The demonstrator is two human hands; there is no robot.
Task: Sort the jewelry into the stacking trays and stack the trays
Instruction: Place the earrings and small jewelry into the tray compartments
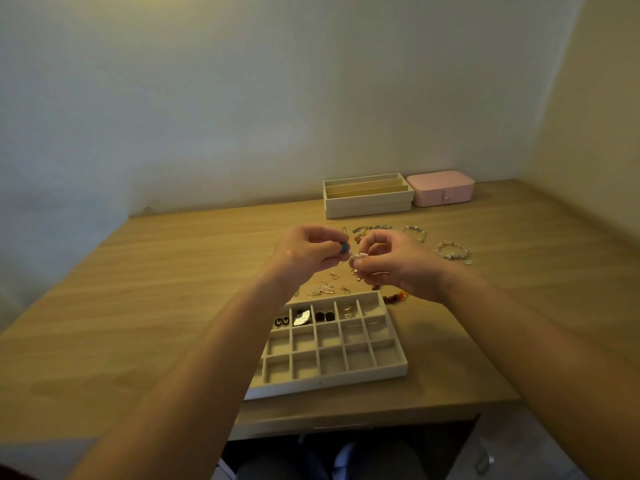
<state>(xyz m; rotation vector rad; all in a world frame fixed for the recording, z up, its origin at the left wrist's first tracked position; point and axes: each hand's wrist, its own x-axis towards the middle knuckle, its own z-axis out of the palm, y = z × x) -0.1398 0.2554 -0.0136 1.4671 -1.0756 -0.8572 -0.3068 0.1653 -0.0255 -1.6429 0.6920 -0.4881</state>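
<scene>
Both hands are raised above the desk, fingertips almost meeting. My left hand (pixel 306 252) pinches a small blue bead piece (pixel 344 248). My right hand (pixel 394 263) pinches a small white jewelry piece (pixel 358 256) right beside it; I cannot tell whether the two pieces are joined. Below them lies a beige grid tray (pixel 332 377) with many small compartments. Its back row holds dark butterfly earrings (pixel 282 321), a black-and-white fan piece (pixel 302 317), dark round studs (pixel 325 317) and gold rings (pixel 347 311). Loose earrings (pixel 323 289) lie on the desk between hands and tray.
At the back stand stacked beige trays (pixel 367 202) with long slots and a pink jewelry box (pixel 440 188). Bracelets (pixel 452 252) and chains (pixel 371 229) lie scattered on the wooden desk (pixel 156 306); an amber bead bracelet (pixel 394 298) rests beside the grid tray.
</scene>
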